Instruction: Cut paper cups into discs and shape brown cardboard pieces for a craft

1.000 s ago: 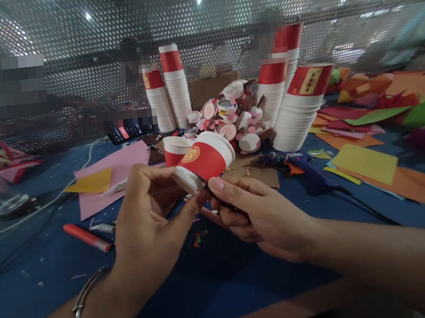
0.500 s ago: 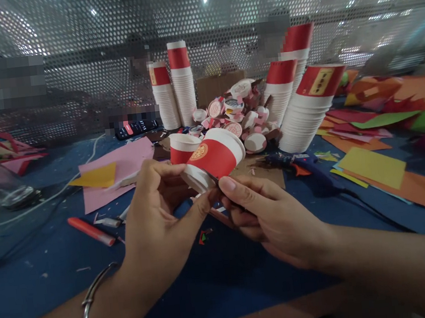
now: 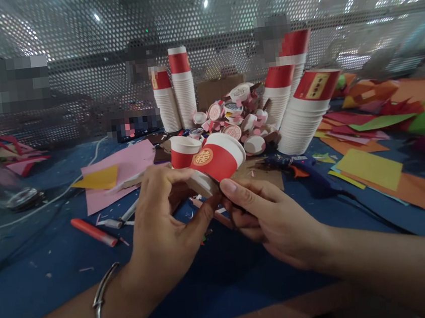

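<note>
A red and white paper cup (image 3: 222, 158) lies tilted in the air, its white rim toward the back right and its base toward me. My left hand (image 3: 163, 230) pinches the white base end (image 3: 202, 183) between thumb and fingers. In my closed right hand (image 3: 275, 213) is a thin dark blade-like tool (image 3: 214, 179), its edge against the cup near the base. The fingers hide most of that tool, so its exact kind does not show. Just behind the held cup stands another red and white paper cup (image 3: 183, 152).
Stacked paper cups (image 3: 301, 114) rise at right, with more stacks (image 3: 183, 91) at back left. Between them lies a heap of cut cup bases (image 3: 232, 114). A blue glue gun (image 3: 313, 173), coloured paper (image 3: 373, 167), a red marker (image 3: 94, 232) and pink paper (image 3: 122, 163) surround the hands.
The cup's white base has tipped, and its flat underside faces me less. The blade stays at the cup near the base. The whole view has shifted slightly.
</note>
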A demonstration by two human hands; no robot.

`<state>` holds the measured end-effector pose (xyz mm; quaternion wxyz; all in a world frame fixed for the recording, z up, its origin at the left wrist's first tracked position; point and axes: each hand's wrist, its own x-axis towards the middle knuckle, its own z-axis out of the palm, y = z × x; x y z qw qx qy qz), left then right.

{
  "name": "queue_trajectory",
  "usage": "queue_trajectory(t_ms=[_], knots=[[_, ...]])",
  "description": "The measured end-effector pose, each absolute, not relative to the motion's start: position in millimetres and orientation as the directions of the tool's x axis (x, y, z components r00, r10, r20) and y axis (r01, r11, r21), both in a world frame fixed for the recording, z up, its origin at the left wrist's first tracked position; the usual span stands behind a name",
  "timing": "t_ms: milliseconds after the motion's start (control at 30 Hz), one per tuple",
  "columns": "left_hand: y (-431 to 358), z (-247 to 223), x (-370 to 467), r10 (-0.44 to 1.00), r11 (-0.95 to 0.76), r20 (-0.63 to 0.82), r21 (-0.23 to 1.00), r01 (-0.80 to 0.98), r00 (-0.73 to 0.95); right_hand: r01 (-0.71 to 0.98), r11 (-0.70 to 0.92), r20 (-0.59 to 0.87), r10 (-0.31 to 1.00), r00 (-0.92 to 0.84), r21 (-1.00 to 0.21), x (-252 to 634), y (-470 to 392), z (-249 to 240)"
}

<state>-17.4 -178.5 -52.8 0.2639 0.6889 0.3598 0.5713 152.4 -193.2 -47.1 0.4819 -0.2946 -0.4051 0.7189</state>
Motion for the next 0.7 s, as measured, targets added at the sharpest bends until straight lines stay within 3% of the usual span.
queue_trajectory(t_ms=[200, 367, 700], knots=[[-173.0, -44.2, -11.6, 0.913, -0.394, 0.396, 0.918, -0.043, 0.097, -0.432, -0.164, -0.004, 0.938, -0.347, -0.887, 153.1, -189.9, -44.2], [-172.7, -41.3, -11.8, 0.950, -0.180, 0.204, 0.976, -0.119, 0.237, -0.413, -0.152, -0.016, 0.949, -0.314, -0.898, 150.0, -188.7, -46.9], [-179.4, -44.9, -14.8, 0.922, -0.317, 0.318, 0.948, -0.044, 0.221, -0.352, -0.118, 0.013, 0.937, -0.348, -0.929, 151.4, -190.0, -51.2]])
